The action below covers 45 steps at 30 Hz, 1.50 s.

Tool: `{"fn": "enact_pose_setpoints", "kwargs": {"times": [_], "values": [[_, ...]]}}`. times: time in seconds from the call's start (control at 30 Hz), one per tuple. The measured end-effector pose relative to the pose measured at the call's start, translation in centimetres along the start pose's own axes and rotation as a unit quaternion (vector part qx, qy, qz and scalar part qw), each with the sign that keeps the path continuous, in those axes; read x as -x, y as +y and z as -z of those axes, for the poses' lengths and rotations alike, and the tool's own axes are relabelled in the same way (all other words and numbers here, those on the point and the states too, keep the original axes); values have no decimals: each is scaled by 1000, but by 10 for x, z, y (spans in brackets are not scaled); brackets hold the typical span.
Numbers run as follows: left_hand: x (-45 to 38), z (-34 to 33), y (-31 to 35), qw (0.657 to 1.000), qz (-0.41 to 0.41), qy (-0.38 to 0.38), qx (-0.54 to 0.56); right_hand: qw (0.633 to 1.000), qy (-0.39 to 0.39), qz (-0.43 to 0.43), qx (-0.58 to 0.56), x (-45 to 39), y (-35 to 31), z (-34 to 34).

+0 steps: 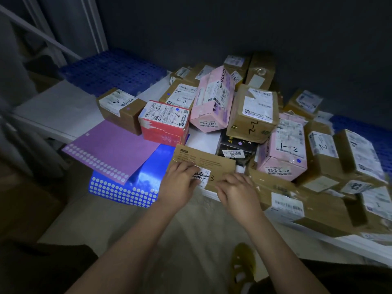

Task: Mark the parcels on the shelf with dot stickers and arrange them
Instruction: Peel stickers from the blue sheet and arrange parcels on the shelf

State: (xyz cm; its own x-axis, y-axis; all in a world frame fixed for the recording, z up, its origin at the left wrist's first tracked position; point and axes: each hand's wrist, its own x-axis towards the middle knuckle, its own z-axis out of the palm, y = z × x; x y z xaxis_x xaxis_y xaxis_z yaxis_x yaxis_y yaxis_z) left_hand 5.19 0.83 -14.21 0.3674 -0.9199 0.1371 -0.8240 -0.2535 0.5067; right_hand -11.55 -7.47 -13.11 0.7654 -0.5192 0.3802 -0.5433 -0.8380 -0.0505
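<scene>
Left hand (pixel 180 183), right hand (pixel 237 190) on flat envelope (pixel 212 164); fingertips hidden, grip unclear; label half covered.

1. This looks like a parcel storeroom or pickup depot, dimly lit, with a dark wall behind.
2. A white shelf (pixel 63 111) carries a heap of parcels (pixel 252 112): brown cardboard boxes, pink boxes, a red box (pixel 164 124).
3. Nearly every parcel bears a printed shipping label with a barcode, and many have handwritten codes such as "1-2", "2-2" and "3-3".
4. Sheets of dot stickers, one purple (pixel 110 151) and one blue (pixel 127 185), lie at the shelf's front edge.
5. Blue plastic grid pallets (pixel 112 70) sit behind the shelf.
</scene>
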Motion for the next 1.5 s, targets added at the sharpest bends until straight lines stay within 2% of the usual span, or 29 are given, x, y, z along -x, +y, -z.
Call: {"fn": "enact_pose_setpoints", "kwargs": {"times": [0.1,0.17,0.3,0.37,0.47,0.53,0.77,0.87,1.0,1.13,1.33,1.5], "values": [[-1,0,1,1000,4,-4,0,999,-27,39,-24,1,11,13],[-1,1,2,1000,9,-4,4,999,-21,30,-30,1,12,19],[0,2,3,1000,14,-2,10,1000,-5,-15,-27,3,4,17],[1,3,4,1000,17,-2,14,998,-36,-48,18,1,0,14],[-1,7,3,999,24,-21,43,981,-117,-141,66,-9,-1,15],[-2,12,3,997,27,-34,68,977,-129,-151,76,-12,0,17],[-17,45,50,996,-18,14,85,994,42,-97,-1,-10,14,68],[-29,57,94,995,-31,20,88,987,77,-127,-56,-12,35,103],[-52,61,151,987,-71,23,144,980,83,-175,-52,-21,75,150],[-78,51,199,990,-78,7,118,966,116,-219,-69,-35,126,171],[-128,20,239,994,-105,-21,28,952,94,-275,-99,-66,202,164],[-185,-12,256,993,-104,-54,2,938,23,-323,-121,-91,268,146]]}}
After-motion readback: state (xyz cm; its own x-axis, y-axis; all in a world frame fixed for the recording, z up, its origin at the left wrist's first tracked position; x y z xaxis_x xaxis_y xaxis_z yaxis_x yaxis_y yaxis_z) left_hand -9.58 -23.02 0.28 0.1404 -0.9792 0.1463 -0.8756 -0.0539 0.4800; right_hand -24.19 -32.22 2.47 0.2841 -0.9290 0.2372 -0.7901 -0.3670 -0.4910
